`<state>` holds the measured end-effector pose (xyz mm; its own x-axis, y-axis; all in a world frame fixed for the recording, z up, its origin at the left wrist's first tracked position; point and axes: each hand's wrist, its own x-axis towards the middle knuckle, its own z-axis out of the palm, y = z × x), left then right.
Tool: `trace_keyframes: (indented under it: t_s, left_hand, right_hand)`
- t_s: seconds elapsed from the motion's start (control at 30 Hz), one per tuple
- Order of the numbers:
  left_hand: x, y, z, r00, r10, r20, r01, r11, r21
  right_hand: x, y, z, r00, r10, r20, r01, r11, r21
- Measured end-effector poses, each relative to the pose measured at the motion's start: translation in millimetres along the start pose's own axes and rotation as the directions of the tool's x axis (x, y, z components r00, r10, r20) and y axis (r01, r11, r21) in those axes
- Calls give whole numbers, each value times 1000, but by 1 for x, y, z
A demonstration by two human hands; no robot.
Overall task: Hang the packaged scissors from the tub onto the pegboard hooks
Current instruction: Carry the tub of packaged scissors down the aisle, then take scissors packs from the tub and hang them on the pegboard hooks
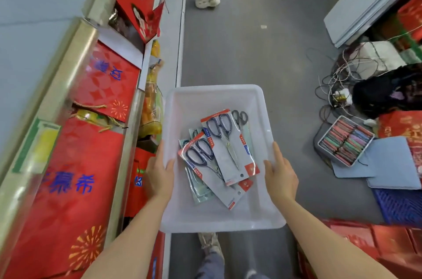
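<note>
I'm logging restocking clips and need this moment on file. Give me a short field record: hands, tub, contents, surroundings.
left hand: grips the tub's left rim
right hand: grips the tub's right rim
tub: translucent white, held above the aisle floor
packaged scissors: several carded packs lying overlapped inside the tub
pegboard hooks: not in view
left side: shelves with red gift boxes
right floor: tangled cables
</note>
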<state>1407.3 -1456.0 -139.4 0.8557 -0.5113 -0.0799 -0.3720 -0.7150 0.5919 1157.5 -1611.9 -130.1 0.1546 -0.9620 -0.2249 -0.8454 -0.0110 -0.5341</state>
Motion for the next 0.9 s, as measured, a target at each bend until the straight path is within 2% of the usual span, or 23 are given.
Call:
trace_keyframes:
  t_s: [0.23,0.57,0.63,0.7,0.73,0.77,0.8,0.87,0.9]
  left_hand:
    - [54,-12,47,999,-34,-2,34,994,102]
    - [82,-34,68,997,-81,10,78,981,179]
    - [90,-30,70,999,-18,-32,28,947,320]
    - [103,-17,75,985,149,-85,-88,865,493]
    - [113,-6,80,965,258,-42,-196,819,539]
    - [124,8,88,924,376,67,-349,759,549]
    - [135,24,99,845,490,213,-523,672,524]
    - [157,59,126,588,626,512,-808,428,405]
    - [165,77,140,451,621,641,-892,301,336]
  right_hand:
    - [59,-2,57,999,9,54,-7,999,-46]
    - [79,-6,97,998,-29,64,33,998,-47]
    - [81,-9,98,998,-16,62,19,999,-48]
    - [81,-12,98,999,-6,51,8,999,-52]
    - [81,-12,99,999,-3,41,6,998,-56]
    - [81,-13,100,1000,-1,29,3,998,-57]
    - [81,-12,101,1000,2,18,-1,998,-56]
    - [81,-11,104,1000,-4,-7,3,998,-60]
    - [81,-10,105,1000,-11,-20,9,998,-65]
